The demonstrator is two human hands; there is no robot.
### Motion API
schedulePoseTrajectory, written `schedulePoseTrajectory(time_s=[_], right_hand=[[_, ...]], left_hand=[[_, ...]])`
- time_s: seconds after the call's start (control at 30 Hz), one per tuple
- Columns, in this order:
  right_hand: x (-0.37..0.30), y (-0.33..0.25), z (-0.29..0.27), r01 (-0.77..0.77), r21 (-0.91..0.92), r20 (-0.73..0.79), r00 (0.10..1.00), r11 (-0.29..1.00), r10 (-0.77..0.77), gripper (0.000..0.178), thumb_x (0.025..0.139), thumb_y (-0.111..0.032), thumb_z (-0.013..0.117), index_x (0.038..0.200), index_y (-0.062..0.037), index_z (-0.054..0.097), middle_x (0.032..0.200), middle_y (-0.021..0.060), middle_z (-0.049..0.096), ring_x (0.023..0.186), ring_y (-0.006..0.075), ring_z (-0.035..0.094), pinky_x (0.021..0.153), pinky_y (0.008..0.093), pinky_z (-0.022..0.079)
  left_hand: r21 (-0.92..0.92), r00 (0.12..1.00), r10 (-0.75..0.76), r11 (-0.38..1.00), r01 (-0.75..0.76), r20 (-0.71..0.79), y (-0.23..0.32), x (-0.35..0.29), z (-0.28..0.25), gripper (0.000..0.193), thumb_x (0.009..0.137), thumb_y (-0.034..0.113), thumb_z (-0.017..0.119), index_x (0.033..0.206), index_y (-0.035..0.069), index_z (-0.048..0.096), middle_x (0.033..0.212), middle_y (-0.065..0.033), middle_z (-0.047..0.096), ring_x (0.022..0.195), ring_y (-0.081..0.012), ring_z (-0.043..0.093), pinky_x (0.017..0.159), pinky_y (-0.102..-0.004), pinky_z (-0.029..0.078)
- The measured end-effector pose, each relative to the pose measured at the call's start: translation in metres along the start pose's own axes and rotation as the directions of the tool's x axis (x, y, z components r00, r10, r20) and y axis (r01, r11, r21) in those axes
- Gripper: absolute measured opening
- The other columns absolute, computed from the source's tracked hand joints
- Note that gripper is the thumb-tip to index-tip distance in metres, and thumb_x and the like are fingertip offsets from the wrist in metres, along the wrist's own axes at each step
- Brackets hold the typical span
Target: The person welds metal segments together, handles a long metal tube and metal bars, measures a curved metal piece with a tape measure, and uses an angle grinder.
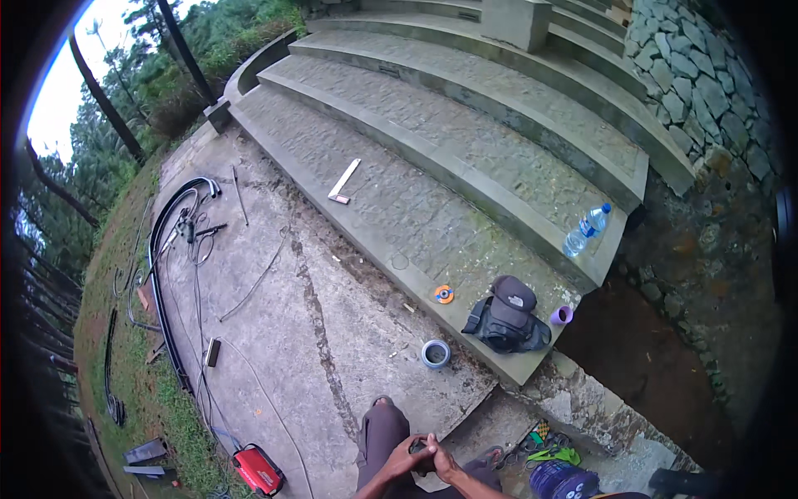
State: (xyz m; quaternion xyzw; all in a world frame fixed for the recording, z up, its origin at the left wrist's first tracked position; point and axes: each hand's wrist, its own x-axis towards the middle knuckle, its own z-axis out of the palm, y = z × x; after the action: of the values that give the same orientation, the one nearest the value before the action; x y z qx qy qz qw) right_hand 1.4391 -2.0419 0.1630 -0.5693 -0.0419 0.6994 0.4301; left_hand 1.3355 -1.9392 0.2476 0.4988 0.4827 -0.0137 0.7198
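Observation:
My left hand (405, 457) and my right hand (446, 461) meet in front of my knees at the bottom centre, with their fingertips touching. Their fingers are bent inward around a small dark patch. Whether that is an object or just shadow and trouser cloth, I cannot make out. Ahead of them on the concrete stands a round grey tub (435, 354) with dark contents. On the lowest step beyond lie an orange disc (445, 294), a dark bag with a cap on top (511, 312) and a purple cup (562, 315).
A clear plastic bottle (587, 230) stands on a higher step; a try square (343, 183) lies further left. At left are a red machine (258, 470), cables and curved black tubing (154, 249). A purple jug (564, 481) and green cloth (559, 456) sit right, near a dirt drop (648, 366).

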Motion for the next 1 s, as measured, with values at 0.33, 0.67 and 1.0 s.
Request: schedulePoseTrajectory(time_s=[0.33, 0.67, 1.0], right_hand=[[-0.029, -0.29, 0.272, 0.104, -0.846, 0.298, 0.905, 0.522, 0.303, 0.071, 0.098, -0.073, 0.03, 0.146, -0.0235, 0.048, 0.067, 0.0104, 0.068, 0.051, 0.0161, 0.063, 0.05, 0.0288, 0.049], [0.157, -0.467, 0.487, 0.535, -0.839, 0.529, 0.845, -0.101, 0.075, 0.071, 0.084, -0.05, 0.073, 0.14, -0.0092, 0.053, 0.101, 0.0189, 0.073, 0.096, 0.0356, 0.07, 0.087, 0.0458, 0.053], [0.315, -0.567, 0.76, 0.642, -0.712, 0.605, 0.766, -0.284, 0.216, 0.061, 0.087, -0.039, 0.072, 0.135, -0.0055, 0.056, 0.094, 0.0189, 0.073, 0.096, 0.039, 0.069, 0.085, 0.0484, 0.053]], left_hand=[[-0.867, 0.956, -0.18, 0.484, -0.118, -0.23, 0.092, -0.081, -0.206, 0.022, 0.097, 0.015, 0.059, 0.116, 0.003, 0.06, 0.107, -0.0136, 0.067, 0.095, -0.028, 0.071, 0.086, -0.044, 0.061], [-0.662, 0.711, -0.054, 0.421, -0.62, -0.701, 0.188, -0.07, -0.51, 0.032, 0.096, 0.025, 0.046, 0.12, 0.003, 0.05, 0.107, -0.0249, 0.068, 0.084, -0.0347, 0.072, 0.071, -0.0464, 0.063], [-0.66, 0.18, -0.775, 0.616, 0.431, -0.606, 0.017, -0.149, -0.635, 0.052, 0.079, 0.041, 0.073, 0.111, -0.001, 0.067, 0.113, -0.0234, 0.07, 0.102, -0.0373, 0.07, 0.079, -0.0446, 0.06]])
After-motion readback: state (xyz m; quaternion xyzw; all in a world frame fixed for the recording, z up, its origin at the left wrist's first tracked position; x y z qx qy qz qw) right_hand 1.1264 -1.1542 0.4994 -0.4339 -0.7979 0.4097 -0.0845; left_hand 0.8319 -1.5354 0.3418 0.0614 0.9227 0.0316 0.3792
